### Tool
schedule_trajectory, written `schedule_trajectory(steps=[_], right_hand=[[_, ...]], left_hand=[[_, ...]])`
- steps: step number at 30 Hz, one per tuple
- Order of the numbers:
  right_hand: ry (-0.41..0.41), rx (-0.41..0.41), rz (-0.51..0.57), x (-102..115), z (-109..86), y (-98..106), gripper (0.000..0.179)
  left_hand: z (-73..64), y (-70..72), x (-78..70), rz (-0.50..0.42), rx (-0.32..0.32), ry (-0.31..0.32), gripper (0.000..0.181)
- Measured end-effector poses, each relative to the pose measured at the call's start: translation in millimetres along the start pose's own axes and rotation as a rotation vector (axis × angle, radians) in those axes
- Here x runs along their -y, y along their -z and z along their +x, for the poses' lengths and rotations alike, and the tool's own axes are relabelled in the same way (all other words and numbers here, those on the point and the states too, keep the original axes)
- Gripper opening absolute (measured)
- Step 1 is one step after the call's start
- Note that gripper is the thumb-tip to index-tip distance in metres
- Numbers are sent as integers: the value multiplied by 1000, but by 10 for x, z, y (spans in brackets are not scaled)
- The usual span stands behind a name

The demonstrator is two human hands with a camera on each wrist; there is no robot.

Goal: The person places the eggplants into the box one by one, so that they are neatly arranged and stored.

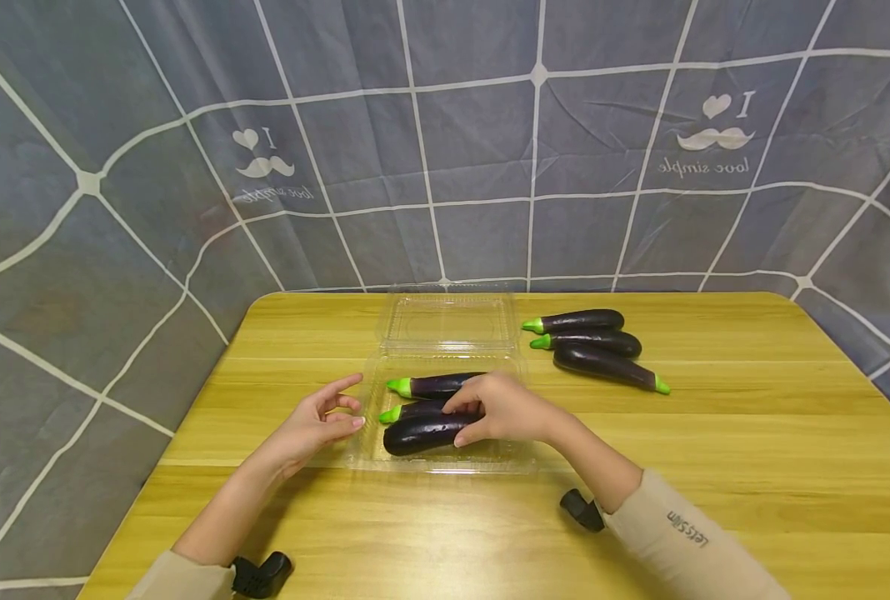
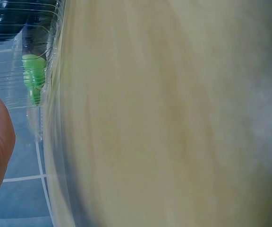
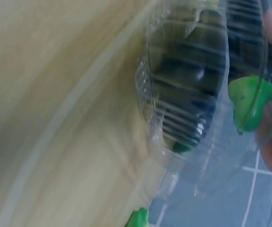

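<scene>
Clear box (image 1: 445, 467) holds, at its six-o'clock side, an eggplant (image 1: 415, 436) whose three-o'clock end the right hand (image 1: 497, 408) pinches. The left hand (image 1: 310, 429) hangs at nine, loosely spread. Two more eggplants (image 1: 439, 386) lie just beyond; three others (image 1: 595, 342) rest on the table (image 1: 715, 442) at two, and the open lid (image 1: 448, 321) is at twelve.

Two long dark-purple eggplants (image 1: 433, 386) are laid in a clear rectangular plastic container (image 1: 445, 467) on a yellow wooden table (image 1: 715, 467), a third eggplant (image 1: 418, 435) before them; three more (image 1: 598, 342) are set at right.
</scene>
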State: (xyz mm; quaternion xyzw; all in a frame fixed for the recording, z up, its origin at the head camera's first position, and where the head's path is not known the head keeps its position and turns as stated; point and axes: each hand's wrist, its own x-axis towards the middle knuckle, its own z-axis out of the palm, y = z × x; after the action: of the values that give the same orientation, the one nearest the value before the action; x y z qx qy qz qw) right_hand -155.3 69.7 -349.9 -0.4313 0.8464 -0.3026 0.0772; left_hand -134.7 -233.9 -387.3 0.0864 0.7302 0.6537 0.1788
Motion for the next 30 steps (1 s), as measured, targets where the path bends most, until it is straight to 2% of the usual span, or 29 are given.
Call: schedule_trajectory(steps=[18,30], right_hand=[[-6,-31,-28,39,30,-272,35],[14,-52,-40,41,32,-344,34]], left_hand=[[-1,-4,-7,9,-4,19,72],[-10,-4,-39,26,-5,35,71]])
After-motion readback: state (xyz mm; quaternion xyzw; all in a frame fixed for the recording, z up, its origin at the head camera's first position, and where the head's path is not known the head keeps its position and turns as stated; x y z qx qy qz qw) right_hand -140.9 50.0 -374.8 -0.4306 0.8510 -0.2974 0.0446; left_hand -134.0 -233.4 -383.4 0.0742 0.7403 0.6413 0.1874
